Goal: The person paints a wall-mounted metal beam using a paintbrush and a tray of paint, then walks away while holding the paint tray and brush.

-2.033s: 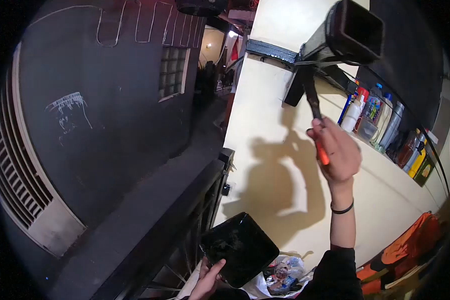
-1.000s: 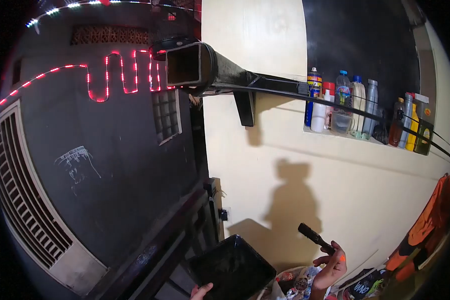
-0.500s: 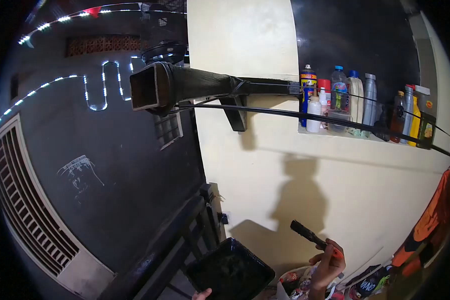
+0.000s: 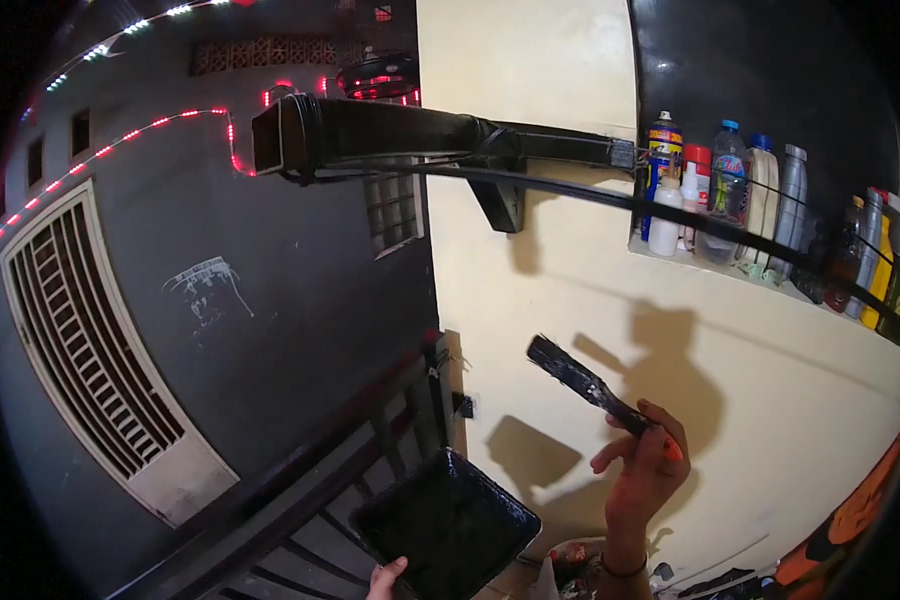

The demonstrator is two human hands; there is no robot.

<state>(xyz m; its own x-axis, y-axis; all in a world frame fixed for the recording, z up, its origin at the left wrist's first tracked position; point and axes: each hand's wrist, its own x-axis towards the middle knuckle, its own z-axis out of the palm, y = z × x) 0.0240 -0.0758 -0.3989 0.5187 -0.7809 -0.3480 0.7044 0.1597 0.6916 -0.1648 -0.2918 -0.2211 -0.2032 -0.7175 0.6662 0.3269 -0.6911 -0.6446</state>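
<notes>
My right hand (image 4: 647, 462) grips a paintbrush (image 4: 580, 378) by its handle, which shows orange at the end. The brush is smeared with black paint, and its bristles point up and left, in front of the cream wall. At the bottom, my left hand (image 4: 388, 578) holds a black paint tray (image 4: 448, 525) by its near edge; only the thumb and a little of the hand show. Dark paint appears to coat the tray's inside. Above both hands a black square beam (image 4: 400, 137) juts out from the wall, with cords wrapped around it.
Bottles and spray cans (image 4: 727, 190) line a wall niche at the upper right. A thin black rod (image 4: 580, 190) runs below the beam. Dark railings (image 4: 370, 450) stand at the left of the tray. A filled bag or bin (image 4: 577, 560) sits below my right hand.
My right hand has raised the paintbrush up and to the left. The tray has shifted slightly left and up in view. The light string on the far wall turned from white to red.
</notes>
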